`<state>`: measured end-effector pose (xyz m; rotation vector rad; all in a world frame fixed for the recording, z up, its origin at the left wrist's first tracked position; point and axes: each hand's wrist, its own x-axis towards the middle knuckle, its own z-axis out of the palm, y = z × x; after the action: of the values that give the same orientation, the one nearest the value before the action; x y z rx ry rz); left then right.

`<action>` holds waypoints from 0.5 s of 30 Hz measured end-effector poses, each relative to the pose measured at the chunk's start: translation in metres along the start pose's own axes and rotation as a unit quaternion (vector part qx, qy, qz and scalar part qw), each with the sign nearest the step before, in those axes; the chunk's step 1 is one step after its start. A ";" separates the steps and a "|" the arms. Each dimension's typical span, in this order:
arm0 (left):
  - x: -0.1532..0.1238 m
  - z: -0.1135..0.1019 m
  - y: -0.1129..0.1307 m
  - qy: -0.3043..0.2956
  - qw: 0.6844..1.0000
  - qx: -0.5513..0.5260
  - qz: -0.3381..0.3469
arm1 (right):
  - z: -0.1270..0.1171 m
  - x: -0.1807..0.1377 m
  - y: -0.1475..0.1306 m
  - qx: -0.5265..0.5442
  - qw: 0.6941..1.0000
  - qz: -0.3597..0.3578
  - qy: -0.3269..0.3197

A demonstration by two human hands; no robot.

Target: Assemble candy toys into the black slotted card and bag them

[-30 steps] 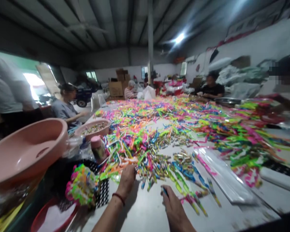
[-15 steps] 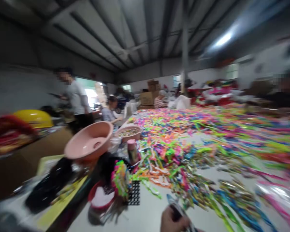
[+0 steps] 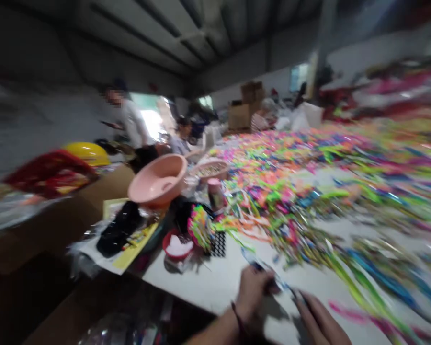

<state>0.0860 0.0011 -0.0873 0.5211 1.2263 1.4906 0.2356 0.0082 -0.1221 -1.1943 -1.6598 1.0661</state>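
My left hand (image 3: 250,292), with a dark band at the wrist, is closed around a blue-and-white strip (image 3: 260,262) over the white table near its front edge. To its right, my right hand (image 3: 318,318) pinches the other end of the strip, where a thin dark piece shows. Motion blur hides the strip's exact kind. Just beyond both hands lies a loose spread of shiny, colourful strips (image 3: 305,244). A bundle of neon strips (image 3: 200,225) stands left of my hands, beside a black-and-white patterned piece (image 3: 218,244).
A red bowl (image 3: 177,245) with white pieces sits near the table's left edge. Behind it are a tilted pink basin (image 3: 158,179), a second basin (image 3: 210,170) of small items and a pink-capped bottle (image 3: 215,195). Several people are farther back, one standing (image 3: 132,122). Left is a cardboard box (image 3: 75,211).
The view has tilted down and turned left. Both forearms or hands now show more, with my right hand coming into sight on the strip; earlier mostly my left hand was visible.
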 end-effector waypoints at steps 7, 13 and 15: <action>-0.006 -0.004 0.004 -0.049 0.996 -0.034 -0.071 | -0.014 -0.024 -0.012 0.094 0.995 0.030 0.004; -0.018 0.000 0.000 -0.048 0.995 -0.037 -0.085 | -0.019 -0.036 -0.019 0.120 0.992 0.030 0.023; -0.018 0.001 -0.001 -0.049 0.994 -0.038 -0.088 | -0.020 -0.035 -0.019 0.126 0.991 0.029 0.022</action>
<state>0.0932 -0.0147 -0.0832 0.4206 1.1053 1.3414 0.2567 -0.0258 -0.1024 -1.0959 -1.4167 1.2367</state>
